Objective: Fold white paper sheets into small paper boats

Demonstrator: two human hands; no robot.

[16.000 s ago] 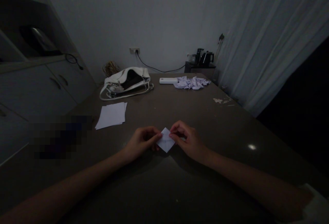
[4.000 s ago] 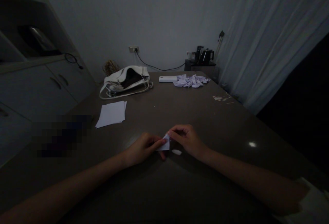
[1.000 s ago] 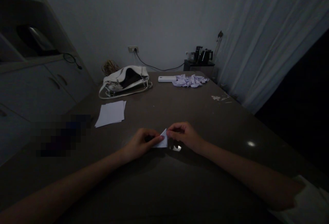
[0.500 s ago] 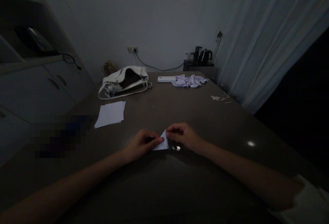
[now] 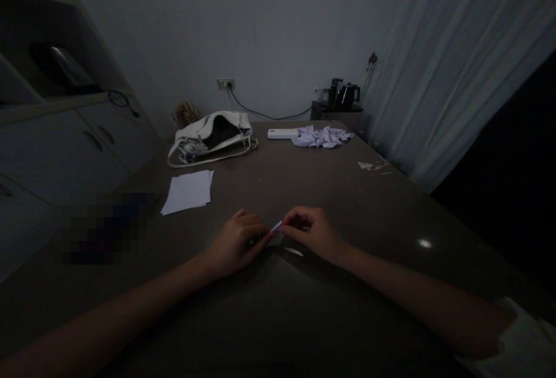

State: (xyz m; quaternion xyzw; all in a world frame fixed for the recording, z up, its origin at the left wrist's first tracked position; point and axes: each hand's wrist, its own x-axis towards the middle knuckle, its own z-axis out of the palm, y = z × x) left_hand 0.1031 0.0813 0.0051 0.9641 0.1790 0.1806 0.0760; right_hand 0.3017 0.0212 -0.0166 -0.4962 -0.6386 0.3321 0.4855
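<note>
A small folded piece of white paper (image 5: 276, 226) is held between my two hands, just above the table, and shows only as a thin edge. My left hand (image 5: 241, 240) pinches its left side between thumb and fingers. On the other side, my right hand (image 5: 313, 231) pinches the upper right corner with thumb and forefinger. Most of the paper is hidden by the fingers. Below the hands, a bright white patch (image 5: 293, 251) shows on the glossy dark table (image 5: 278, 314); I cannot tell whether it is a reflection.
White paper sheets (image 5: 188, 191) lie at the left. Behind them sits a white handbag (image 5: 217, 135). A pile of folded pale paper pieces (image 5: 324, 136) lies beside a white bar-shaped object (image 5: 282, 134) at the back. Small scraps (image 5: 371, 166) are at the right edge.
The folded paper has turned from showing its flat triangular face to showing a thin edge. My left hand has rolled over it, while my right hand has barely moved.
</note>
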